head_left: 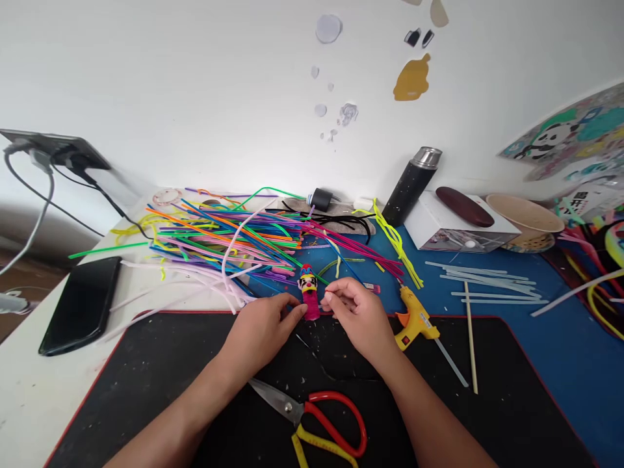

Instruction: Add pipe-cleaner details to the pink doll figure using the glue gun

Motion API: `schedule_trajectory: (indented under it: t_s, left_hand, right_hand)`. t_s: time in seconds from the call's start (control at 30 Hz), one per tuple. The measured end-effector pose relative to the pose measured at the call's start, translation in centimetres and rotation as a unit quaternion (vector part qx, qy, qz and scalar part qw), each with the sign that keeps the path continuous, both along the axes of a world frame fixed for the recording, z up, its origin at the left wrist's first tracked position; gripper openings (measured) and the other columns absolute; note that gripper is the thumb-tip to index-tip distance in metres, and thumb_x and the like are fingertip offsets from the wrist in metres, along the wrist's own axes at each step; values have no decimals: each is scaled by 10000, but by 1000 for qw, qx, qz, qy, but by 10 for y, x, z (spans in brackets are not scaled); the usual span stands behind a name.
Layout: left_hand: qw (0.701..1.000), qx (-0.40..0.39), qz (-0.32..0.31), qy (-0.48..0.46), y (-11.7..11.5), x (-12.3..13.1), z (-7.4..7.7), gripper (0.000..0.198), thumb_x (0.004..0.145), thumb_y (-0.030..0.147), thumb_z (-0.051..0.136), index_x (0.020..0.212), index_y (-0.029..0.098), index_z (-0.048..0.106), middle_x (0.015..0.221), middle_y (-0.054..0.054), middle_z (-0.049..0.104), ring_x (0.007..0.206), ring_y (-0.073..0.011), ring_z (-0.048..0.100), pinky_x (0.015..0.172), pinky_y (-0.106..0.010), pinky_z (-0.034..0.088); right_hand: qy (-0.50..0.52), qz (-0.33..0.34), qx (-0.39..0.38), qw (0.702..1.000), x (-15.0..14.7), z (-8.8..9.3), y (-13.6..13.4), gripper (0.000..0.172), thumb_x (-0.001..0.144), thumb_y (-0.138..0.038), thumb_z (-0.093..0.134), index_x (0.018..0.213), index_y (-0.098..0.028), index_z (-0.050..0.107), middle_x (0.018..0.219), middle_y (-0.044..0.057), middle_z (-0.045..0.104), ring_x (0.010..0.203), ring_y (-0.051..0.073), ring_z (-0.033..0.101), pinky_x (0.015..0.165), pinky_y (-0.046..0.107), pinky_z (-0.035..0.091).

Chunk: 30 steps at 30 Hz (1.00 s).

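Head view
Mat edge: your black mat (146, 370) ends in a red border just beyond your hands. The pipe cleaner pile (229, 240) crowds the table past it on the left.
Open room: you have bare mat outside both forearms. The scissors (316, 416) lie between them, and the glue gun (414, 322) sits just beside your right hand.
Containers: the paper bowl (524, 218) is far right, its inside hidden. The flask (412, 185) is capped.
Grip: your left hand (266, 331) and right hand (361, 315) pinch the small figure's base from either side.
Figure: the small figure (309, 296) stands upright at the mat's far edge.
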<state>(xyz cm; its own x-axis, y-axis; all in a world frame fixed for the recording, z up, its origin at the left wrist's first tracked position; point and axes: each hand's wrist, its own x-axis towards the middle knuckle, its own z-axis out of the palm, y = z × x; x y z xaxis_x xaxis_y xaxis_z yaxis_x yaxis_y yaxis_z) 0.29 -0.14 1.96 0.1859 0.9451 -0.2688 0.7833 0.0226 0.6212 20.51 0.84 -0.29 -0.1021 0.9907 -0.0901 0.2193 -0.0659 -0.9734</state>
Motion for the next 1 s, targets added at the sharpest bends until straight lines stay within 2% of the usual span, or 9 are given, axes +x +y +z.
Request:
schedule_trajectory:
  t_s: [0.17,0.43,0.57,0.87,0.93,1.0]
  left_hand:
    - [999,14,5,-31,1,2,-4,307,982,423,566,972,213,788,757,-65,764,681,-255,680,609,-310,318]
    - [993,-3,45,-106,2,4,-7,256,928,422,603,953,214,750,671,-3,687,614,-212,621,588,-293,331]
    - [989,-6,50,-138,0,5,-7,233,914,428,612,941,217,707,710,4,683,653,-207,624,617,-291,367]
    - [971,-31,58,-228,0,1,-17,306,910,496,639,966,200,697,839,-21,695,784,-213,626,716,-299,447]
    - [967,-33,65,-242,1,2,-16,329,891,522,665,946,200,705,840,-19,702,740,-197,622,681,-287,451]
    - [966,-48,77,-244,1,2,-13,368,875,555,678,960,198,706,745,4,685,614,-169,591,594,-271,430]
  right_hand:
    - [-20,14,-8,1000,-4,-5,-2,165,907,-384,670,940,-223,673,888,64,774,843,247,773,657,324,606]
    - [22,15,-11,1000,-7,-8,-3,172,903,-388,681,941,-220,675,901,53,758,839,229,765,650,308,611]
    - [50,8,-29,998,-8,-7,-3,197,894,-408,699,936,-218,665,912,51,763,857,228,771,652,299,610]
    - [100,-2,-45,994,-7,-5,-5,263,908,-459,713,962,-209,651,905,74,794,851,232,788,640,289,590]
    - [105,-3,-42,994,-7,-4,-5,262,916,-458,709,969,-208,653,908,76,798,849,228,788,641,285,590]
    - [109,-3,-41,993,-6,-4,-6,248,921,-443,706,972,-207,652,906,73,798,840,221,787,638,280,587]
